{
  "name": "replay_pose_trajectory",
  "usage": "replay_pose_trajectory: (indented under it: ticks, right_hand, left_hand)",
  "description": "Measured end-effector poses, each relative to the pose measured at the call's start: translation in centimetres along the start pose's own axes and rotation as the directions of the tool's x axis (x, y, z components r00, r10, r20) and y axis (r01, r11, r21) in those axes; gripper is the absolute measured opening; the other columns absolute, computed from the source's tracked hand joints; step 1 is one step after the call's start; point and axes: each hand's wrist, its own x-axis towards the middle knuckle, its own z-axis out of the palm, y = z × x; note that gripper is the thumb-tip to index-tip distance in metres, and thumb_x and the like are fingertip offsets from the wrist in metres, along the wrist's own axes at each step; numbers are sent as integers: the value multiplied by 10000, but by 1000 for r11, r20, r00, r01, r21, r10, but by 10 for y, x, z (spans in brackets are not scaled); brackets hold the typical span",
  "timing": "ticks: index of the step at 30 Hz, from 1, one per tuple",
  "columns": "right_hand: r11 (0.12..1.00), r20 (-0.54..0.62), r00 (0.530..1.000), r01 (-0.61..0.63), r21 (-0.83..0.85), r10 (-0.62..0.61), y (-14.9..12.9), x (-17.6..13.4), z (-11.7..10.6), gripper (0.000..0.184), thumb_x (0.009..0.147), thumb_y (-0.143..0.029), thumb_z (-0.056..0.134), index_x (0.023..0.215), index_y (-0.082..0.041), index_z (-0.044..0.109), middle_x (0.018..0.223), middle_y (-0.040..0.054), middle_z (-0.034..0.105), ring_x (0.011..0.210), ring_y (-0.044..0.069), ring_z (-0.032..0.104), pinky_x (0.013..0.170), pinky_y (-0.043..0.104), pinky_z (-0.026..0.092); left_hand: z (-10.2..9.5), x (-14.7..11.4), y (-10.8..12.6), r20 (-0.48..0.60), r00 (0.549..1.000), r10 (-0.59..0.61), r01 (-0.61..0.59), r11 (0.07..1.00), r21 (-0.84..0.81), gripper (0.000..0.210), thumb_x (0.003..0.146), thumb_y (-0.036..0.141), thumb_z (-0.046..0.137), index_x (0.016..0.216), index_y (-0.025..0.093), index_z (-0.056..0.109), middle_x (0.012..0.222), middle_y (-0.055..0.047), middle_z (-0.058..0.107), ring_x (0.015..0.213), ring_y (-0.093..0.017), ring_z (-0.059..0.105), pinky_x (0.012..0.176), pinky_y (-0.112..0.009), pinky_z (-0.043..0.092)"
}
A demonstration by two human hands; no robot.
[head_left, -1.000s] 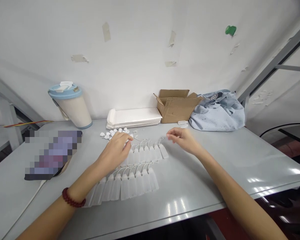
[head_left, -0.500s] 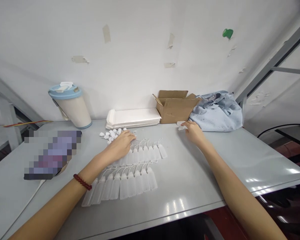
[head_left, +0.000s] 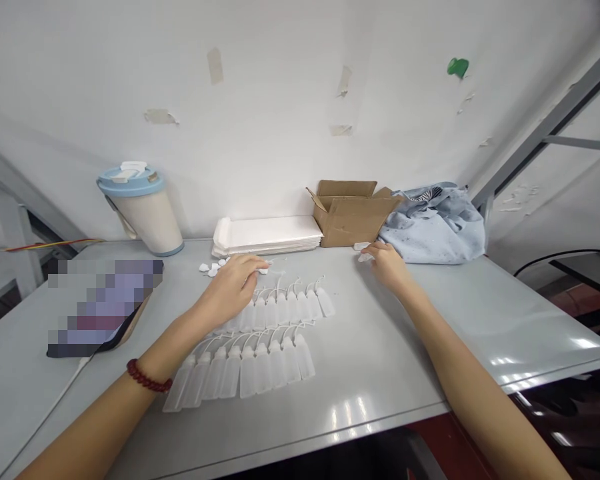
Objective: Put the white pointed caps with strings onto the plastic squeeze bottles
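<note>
My left hand (head_left: 235,283) hovers over a pile of small white round pieces (head_left: 213,269), which it partly covers. Its fingers are bent, with a small white piece (head_left: 263,271) at the fingertips and a thin strand (head_left: 280,273) trailing beside it. Just below lie two rows of flat frosted plastic bottles, the upper row (head_left: 290,308) and the lower row (head_left: 260,370), each with a thin white loop at its neck. My right hand (head_left: 387,263) rests in front of the cardboard box, fingers closed on a small clear plastic piece (head_left: 365,257) whose kind I cannot make out.
Against the wall stand a stack of white flat boxes (head_left: 267,235), an open cardboard box (head_left: 353,223) and a bundled light-blue cloth (head_left: 437,230). A cream tumbler with blue lid (head_left: 147,213) and a blurred phone (head_left: 107,307) with cable (head_left: 50,413) are on the left.
My left hand has drawn slightly left and up, and a small white piece now shows at its fingertips. My right hand has stayed by the box with the clear plastic piece.
</note>
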Motion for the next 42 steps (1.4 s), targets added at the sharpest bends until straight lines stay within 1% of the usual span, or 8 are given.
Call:
replay_pose_trajectory:
  ticks: [3,11,19,24,26,30,35,42]
  right_hand:
    - [1000,18,1000,2,-13,-2,0,-1,1,500,679,68,426,1068,-119,679,1137,119,649,940,267,549,778,325,426]
    - [1000,51,999,-6,1,6,-1,-5,2,501,654,93,419,1035,-105,678,1082,131,667,933,270,559,743,306,417]
    - [980,-20,996,94,177,-92,-31,-12,-9,326,755,-47,520,1048,-109,646,997,142,660,965,275,569,826,361,438]
    - [898,-124,961,275,343,-247,-75,-31,-27,259,846,-179,538,1096,-182,609,1032,97,646,951,232,580,824,356,469]
    - [748,-250,915,402,528,-315,-94,-43,-35,234,866,-199,542,1092,-185,603,1011,97,644,961,226,572,829,361,471]
    - [558,-292,881,464,688,-372,-125,-62,-45,244,857,-207,593,1100,-183,596,976,82,662,911,200,571,805,346,476]
    - [488,-266,885,439,755,-383,-135,-70,-48,210,855,-223,607,1063,-191,610,955,77,672,885,195,586,760,338,487]
    - [514,-355,840,535,671,-410,-131,-68,-43,237,874,-194,577,1110,-176,586,979,100,660,897,204,593,777,362,499]
  left_hand:
    - [-2,-4,5,-67,997,-47,44,998,-39,319,876,188,355,1041,180,628,1134,-88,640,1094,-252,550,905,-443,467]
    - [2,-12,7,-85,991,107,-103,993,54,329,890,156,333,1081,132,599,1111,-123,612,1054,-253,540,881,-448,467]
    - [-2,-17,29,-221,967,-125,78,974,-211,145,823,197,488,856,190,629,875,-37,667,801,-183,625,762,-343,521]
    - [-6,-18,42,33,919,-392,312,675,-668,235,742,280,669,965,206,680,845,-11,664,836,-191,646,806,-362,535]
    - [-7,-18,44,161,898,-411,370,504,-780,228,714,286,721,925,206,692,838,-7,677,852,-194,656,855,-376,520]
    - [-7,-21,50,264,900,-348,363,261,-895,116,730,256,729,820,196,686,823,4,685,878,-181,667,922,-372,487]
    - [-5,-22,56,236,911,-339,336,274,-901,85,757,256,711,808,191,690,802,4,681,792,-141,642,853,-337,509]
    - [-6,-22,57,329,889,-318,392,157,-907,115,787,257,693,879,189,709,819,-9,711,831,-159,661,908,-354,505]
